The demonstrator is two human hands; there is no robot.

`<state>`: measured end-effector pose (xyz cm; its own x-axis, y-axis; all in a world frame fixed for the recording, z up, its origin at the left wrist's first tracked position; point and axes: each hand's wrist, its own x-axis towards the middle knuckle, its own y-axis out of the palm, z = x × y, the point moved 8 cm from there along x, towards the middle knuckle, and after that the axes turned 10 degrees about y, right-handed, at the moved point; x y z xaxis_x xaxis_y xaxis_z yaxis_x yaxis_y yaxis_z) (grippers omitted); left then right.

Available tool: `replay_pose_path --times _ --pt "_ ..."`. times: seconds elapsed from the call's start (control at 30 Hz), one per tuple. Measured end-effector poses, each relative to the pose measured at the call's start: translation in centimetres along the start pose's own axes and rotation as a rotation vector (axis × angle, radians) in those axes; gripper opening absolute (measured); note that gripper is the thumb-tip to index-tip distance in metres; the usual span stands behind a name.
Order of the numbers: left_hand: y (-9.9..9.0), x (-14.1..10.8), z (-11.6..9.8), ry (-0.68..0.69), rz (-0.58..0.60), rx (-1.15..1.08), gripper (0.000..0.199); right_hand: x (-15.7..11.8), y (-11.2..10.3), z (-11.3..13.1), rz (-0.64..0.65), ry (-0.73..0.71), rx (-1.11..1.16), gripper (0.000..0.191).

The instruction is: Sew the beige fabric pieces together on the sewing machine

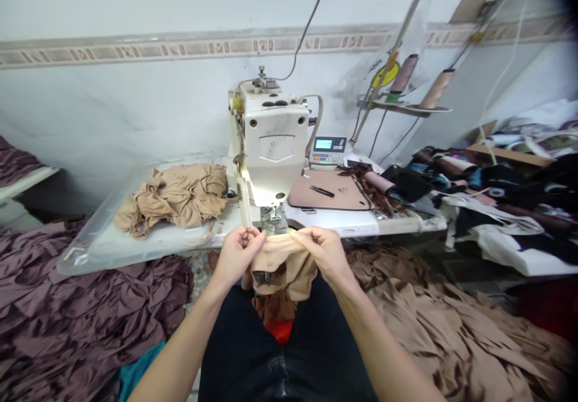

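A tan garment (286,263) hangs between my two hands in front of the sewing machine (275,143). My left hand (239,251) pinches its upper left edge, thumb against fingers. On the other side, my right hand (323,251) pinches the upper right edge, so the edge is stretched between them. This edge lies just before the lit presser foot and needle area (274,216); whether it touches the needle plate cannot be told. The lower part of the cloth droops over my lap.
Tan cloth (180,194) is piled left of the machine. Thread snips (322,191) lie on a pink mat (332,179) at right, near a control panel (329,149). Thread cones (438,89) stand upper right. Mauve cloth (90,318) and brown cloth (451,330) flank my legs.
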<state>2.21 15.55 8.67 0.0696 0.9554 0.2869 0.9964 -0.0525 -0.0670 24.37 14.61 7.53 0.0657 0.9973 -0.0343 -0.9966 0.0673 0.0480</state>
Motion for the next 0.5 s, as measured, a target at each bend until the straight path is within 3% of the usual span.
replay_pose_path --times 0.13,0.27,0.5 --pt "0.4 1.0 -0.4 0.037 -0.025 -0.057 0.037 0.7 -0.6 -0.6 -0.066 0.011 0.045 0.037" --pt "0.6 2.2 -0.6 0.068 -0.042 0.032 0.034 1.5 -1.1 -0.6 -0.116 -0.009 0.057 0.037" --pt "1.0 3.7 0.5 0.062 -0.053 -0.043 0.04 3.0 -1.8 -0.6 -0.177 -0.087 0.018 0.038"
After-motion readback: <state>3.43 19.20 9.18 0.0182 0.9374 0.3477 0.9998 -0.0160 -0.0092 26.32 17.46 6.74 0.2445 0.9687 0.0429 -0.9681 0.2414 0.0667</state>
